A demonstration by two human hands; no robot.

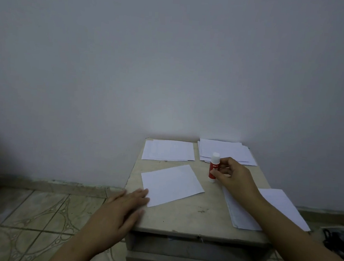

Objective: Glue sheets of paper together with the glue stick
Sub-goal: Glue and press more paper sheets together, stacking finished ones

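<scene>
A red glue stick with a white cap stands upright on the small beige table. My right hand curls its fingers round the stick's right side. A single white sheet lies turned at an angle in the middle of the table. My left hand lies flat with straight fingers at the table's left edge, its fingertips touching the sheet's near left corner.
A flat pile of white sheets lies at the back left and a thicker pile at the back right. More sheets lie under my right forearm. The wall stands right behind the table. Tiled floor spreads to the left.
</scene>
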